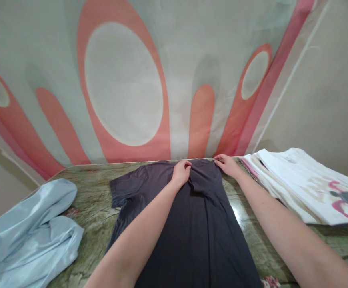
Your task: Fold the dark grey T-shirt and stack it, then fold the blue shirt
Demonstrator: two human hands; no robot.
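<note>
A dark T-shirt (189, 224) lies spread on the table, its neck end toward the wall and one short sleeve stretched out at the left. Its right part is folded inward near the top, and no sleeve sticks out on that side. My left hand (181, 173) pinches the cloth near the middle of the top edge. At the folded upper right corner, my right hand (225, 165) grips the fabric between thumb and fingers. Both forearms reach across from below, the left one covering part of the shirt.
Folded white shirts (309, 184) are stacked at the right, the top one bearing a cartoon print. A crumpled light blue garment (33, 232) lies at the left. Behind the green marbled table (93, 176) hangs a backdrop (180, 80) with red and white shapes.
</note>
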